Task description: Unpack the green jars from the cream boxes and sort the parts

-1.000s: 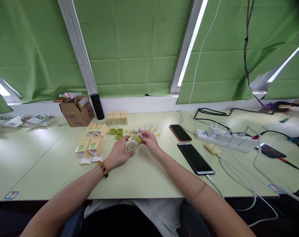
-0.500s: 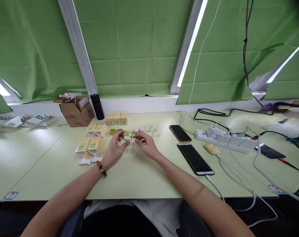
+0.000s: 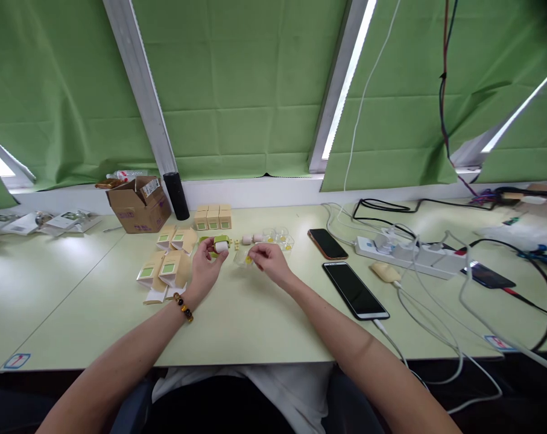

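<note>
My left hand (image 3: 204, 270) is closed on a small green holder with a white roller (image 3: 221, 245), fingers and thumb pinching its left side. To its right, my right hand (image 3: 272, 262) has its fingertips pinched together at the edge of a clear plastic cup (image 3: 241, 258) with a yellow spot, which looks tilted just above the table. Tiny yellow-green pieces (image 3: 236, 244) lie between the hands. Behind my right hand are pale pink rollers (image 3: 252, 239) and several clear cups (image 3: 281, 235) with yellow spots. More green parts are partly hidden behind my left hand.
Open small boxes (image 3: 174, 269) stand left of my left hand, closed ones (image 3: 213, 217) behind it. A cardboard carton (image 3: 140, 205) and a black cylinder (image 3: 176, 196) are at the back. Phones (image 3: 355, 290), a power strip (image 3: 409, 256) and cables occupy the right side.
My left hand has moved slightly left with the roller holder. My right hand has come away from the holder to the clear cup, which now looks tilted.
</note>
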A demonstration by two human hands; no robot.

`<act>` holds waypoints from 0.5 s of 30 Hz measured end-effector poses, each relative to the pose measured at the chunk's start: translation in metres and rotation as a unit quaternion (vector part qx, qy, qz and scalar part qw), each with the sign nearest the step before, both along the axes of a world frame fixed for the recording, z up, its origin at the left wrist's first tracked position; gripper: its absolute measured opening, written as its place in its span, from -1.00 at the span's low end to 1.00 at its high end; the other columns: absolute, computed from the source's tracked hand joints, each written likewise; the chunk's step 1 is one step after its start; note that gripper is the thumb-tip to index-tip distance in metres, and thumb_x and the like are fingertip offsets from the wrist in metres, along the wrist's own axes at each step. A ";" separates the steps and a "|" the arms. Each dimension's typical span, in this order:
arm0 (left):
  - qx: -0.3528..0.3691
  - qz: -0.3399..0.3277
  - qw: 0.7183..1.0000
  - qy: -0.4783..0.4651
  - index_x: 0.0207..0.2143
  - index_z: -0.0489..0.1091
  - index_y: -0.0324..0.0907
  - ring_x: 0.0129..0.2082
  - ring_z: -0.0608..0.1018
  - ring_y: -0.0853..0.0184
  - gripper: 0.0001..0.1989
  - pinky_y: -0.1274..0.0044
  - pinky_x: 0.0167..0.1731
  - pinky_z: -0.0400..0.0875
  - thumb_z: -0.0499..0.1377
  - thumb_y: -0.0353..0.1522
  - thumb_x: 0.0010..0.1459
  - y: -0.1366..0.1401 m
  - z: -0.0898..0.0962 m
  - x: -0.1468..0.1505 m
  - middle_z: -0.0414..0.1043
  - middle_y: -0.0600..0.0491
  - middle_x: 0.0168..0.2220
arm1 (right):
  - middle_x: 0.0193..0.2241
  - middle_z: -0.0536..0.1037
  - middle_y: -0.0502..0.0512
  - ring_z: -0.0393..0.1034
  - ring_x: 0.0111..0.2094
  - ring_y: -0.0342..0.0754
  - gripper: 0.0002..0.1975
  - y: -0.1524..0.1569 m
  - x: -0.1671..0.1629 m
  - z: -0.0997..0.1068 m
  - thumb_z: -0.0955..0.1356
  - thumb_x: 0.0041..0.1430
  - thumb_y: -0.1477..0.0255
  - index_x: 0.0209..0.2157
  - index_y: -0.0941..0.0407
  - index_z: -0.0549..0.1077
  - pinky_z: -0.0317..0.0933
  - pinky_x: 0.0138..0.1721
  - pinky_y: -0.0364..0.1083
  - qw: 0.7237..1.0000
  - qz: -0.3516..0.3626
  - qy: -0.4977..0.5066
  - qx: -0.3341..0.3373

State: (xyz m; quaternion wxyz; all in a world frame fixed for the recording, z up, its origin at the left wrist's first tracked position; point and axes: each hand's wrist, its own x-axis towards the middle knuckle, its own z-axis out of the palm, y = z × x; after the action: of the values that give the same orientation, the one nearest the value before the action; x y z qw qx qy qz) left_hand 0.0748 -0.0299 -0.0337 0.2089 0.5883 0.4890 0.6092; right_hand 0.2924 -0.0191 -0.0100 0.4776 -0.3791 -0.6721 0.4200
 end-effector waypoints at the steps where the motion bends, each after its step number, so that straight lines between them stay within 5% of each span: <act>1: -0.002 -0.002 1.000 -0.002 0.09 0.38 -0.13 -0.12 0.56 0.28 -0.53 0.45 -0.24 0.33 0.37 -0.22 0.19 0.000 -0.001 0.000 0.55 -0.09 0.04 | -0.65 0.35 -0.08 0.20 -0.61 -0.13 -0.78 0.003 0.003 0.002 0.44 0.10 0.25 -0.51 0.08 0.47 0.10 -0.51 -0.09 0.996 0.019 0.073 -0.048; 7: -0.010 -0.004 1.000 -0.005 0.11 0.36 -0.14 -0.11 0.56 0.27 -0.51 0.45 -0.23 0.33 0.36 -0.19 0.20 0.003 -0.004 -0.003 0.54 -0.10 0.04 | -0.62 0.34 -0.07 0.17 -0.63 -0.18 -0.68 0.005 0.010 0.010 0.58 -0.14 0.23 -0.52 0.10 0.46 0.06 -0.58 -0.11 0.950 0.048 0.263 -0.162; 15: -0.006 -0.002 1.000 0.004 0.11 0.36 -0.14 -0.13 0.57 0.29 -0.50 0.46 -0.24 0.33 0.37 -0.20 0.19 0.003 -0.006 -0.002 0.55 -0.08 0.02 | -0.62 0.02 -0.12 -0.07 -0.58 -0.13 -0.64 0.008 0.022 0.023 0.41 -0.06 0.25 -0.56 0.00 0.10 -0.02 -0.55 -0.09 0.938 0.028 0.332 -0.093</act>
State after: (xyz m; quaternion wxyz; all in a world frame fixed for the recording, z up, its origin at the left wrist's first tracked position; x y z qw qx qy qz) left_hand 0.0733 -0.0267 -0.0392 0.2113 0.5906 0.4925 0.6033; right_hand 0.3144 -0.0111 0.0131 0.6238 -0.2424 -0.4437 0.5960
